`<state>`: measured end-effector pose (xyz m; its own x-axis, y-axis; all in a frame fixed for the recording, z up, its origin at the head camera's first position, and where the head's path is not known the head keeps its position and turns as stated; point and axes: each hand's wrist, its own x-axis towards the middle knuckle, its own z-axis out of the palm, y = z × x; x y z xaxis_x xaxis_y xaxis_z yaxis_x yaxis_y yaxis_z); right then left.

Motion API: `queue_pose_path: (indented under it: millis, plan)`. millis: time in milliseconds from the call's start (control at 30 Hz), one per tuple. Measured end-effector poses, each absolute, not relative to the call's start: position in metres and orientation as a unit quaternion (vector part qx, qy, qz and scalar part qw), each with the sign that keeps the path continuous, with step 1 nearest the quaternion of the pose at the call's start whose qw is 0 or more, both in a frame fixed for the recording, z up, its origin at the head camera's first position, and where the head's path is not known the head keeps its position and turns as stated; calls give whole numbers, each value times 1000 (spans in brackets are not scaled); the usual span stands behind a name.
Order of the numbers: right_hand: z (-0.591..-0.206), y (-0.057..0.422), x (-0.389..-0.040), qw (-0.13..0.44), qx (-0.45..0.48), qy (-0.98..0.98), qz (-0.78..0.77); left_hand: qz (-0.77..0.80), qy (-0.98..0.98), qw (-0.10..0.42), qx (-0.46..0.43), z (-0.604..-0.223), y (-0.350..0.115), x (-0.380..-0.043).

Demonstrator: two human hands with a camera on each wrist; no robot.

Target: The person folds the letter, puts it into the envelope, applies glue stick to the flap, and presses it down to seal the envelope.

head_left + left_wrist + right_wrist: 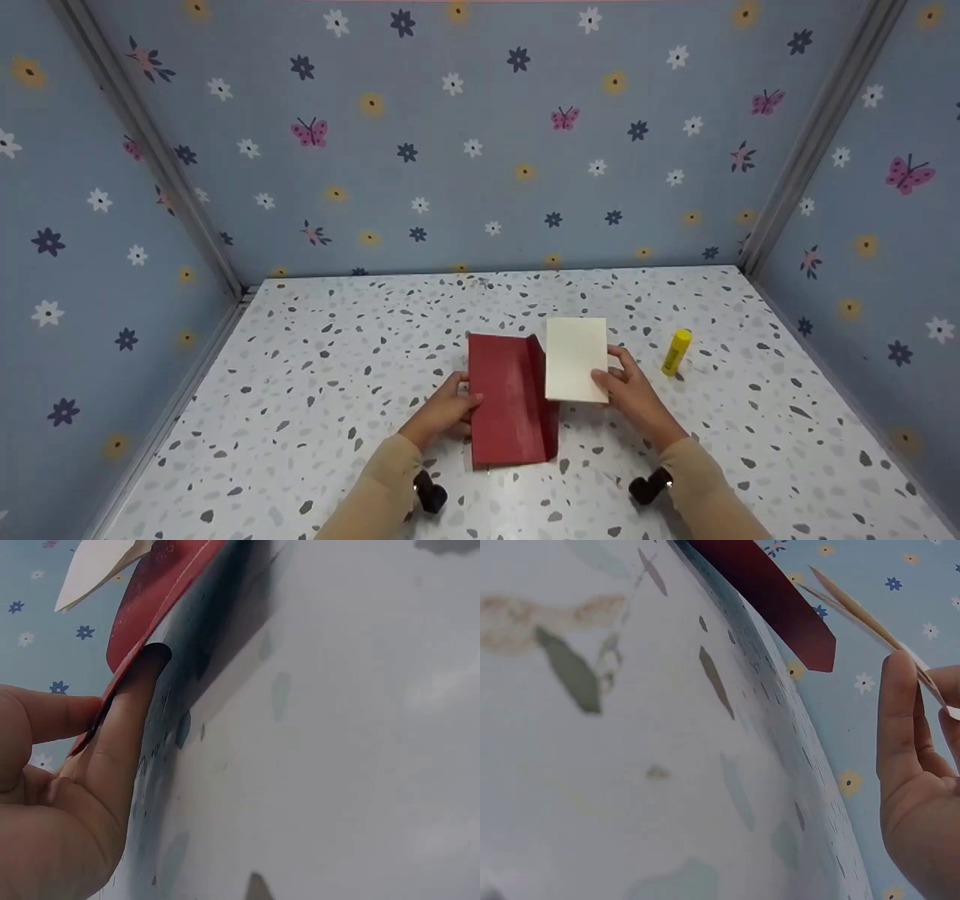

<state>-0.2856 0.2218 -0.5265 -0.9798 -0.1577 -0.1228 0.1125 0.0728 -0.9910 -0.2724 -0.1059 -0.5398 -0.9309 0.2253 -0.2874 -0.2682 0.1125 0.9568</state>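
Note:
My left hand [448, 409] pinches the left edge of a folded red card [506, 405], thumb on its face and fingers behind. The left wrist view shows the red card [161, 596] tilted up, its underside turned to the speckled surface. A creased flap runs down the card's right side. In my right hand [634, 394] is a small cream paper rectangle [576, 358], pinched at its lower right side. Edge-on in the right wrist view, the cream paper [862, 619] shows more than one layer. Its left edge overlaps the red flap in the head view.
A yellow glue stick [676, 352] lies on the speckled white table [360, 360], right of my right hand. Flower-patterned panels [480, 135] close off the back and both sides. A small black camera [430, 492] hangs at the left wrist, another [649, 486] at the right.

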Motion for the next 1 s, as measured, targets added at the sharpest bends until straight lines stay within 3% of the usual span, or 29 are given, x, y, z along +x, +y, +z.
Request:
queue_pose_path:
  millis: [467, 1000]
  plan:
    - [-507, 200, -276, 70, -55, 718, -690, 708, 694, 130, 31, -537, -94, -269]
    - [-504, 187, -277, 27, -42, 735, -676, 760, 631, 155, 14, -517, -90, -265]
